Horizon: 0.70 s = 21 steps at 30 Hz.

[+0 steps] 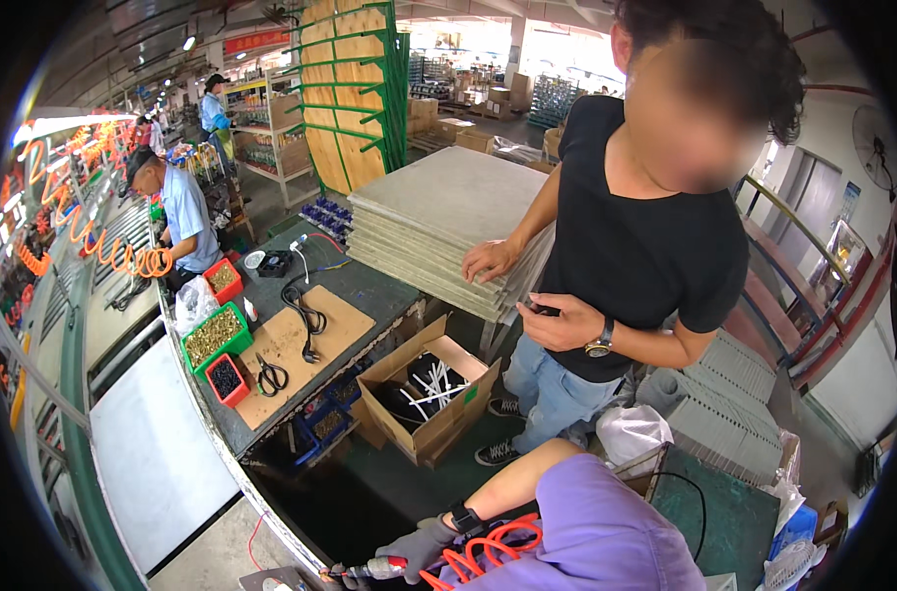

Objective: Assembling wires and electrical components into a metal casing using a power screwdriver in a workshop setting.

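My right hand (416, 552), in a grey glove, is at the bottom edge, closed round a slim pneumatic screwdriver (384, 566) with a red band. An orange coiled hose (483, 554) lies along my forearm, below the purple sleeve. The driver's tip points left, over a metal part (271, 579) cut off by the lower edge. A dark grey patch beneath the tip may be my left glove; its fingers cannot be made out. A thin red wire (254, 542) rises from the bench beside the metal part.
A person in a black shirt (645, 227) stands across from me. Left is a bench with a cardboard sheet (345, 313), scissors (269, 376), a black cable (305, 315) and screw bins (214, 335). An open carton (419, 433) stands on the floor; stacked boards (438, 197) are behind.
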Motion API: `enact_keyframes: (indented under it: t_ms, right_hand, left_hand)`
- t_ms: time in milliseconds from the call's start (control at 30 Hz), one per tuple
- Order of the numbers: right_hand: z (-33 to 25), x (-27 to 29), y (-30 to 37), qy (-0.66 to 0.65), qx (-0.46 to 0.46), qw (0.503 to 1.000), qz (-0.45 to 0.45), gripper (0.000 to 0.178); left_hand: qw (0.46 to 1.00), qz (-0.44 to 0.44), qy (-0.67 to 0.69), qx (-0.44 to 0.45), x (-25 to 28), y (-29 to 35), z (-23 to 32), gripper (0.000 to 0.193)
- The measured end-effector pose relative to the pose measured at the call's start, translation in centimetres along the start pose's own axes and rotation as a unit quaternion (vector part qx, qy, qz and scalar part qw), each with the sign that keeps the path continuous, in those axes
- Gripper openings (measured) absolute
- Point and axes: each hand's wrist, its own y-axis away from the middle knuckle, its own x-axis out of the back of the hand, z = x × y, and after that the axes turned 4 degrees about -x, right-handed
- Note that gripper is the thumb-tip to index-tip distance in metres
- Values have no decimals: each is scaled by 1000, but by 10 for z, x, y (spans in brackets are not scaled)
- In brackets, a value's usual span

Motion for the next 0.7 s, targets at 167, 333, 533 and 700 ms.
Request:
enact_keyframes:
  t_ms: [167, 333, 533, 700]
  right_hand:
    - [0, -1, 0, -11, 8, 1000, 1, 58]
    - [-18, 0, 8, 39, -21, 999, -1, 54]
    - [-19, 0, 2, 55, -24, 998, 4, 51]
    - [-13, -1, -5, 60, -16, 998, 0, 50]
  left_hand:
    - [999, -23, 21, 5, 16, -5, -5, 30]
    - [999, 2, 49, 16, 21, -5, -6, 30]
    - [999, -2, 53, 14, 27, -9, -8, 30]
    - [998, -13, 58, 14, 31, -12, -9, 30]
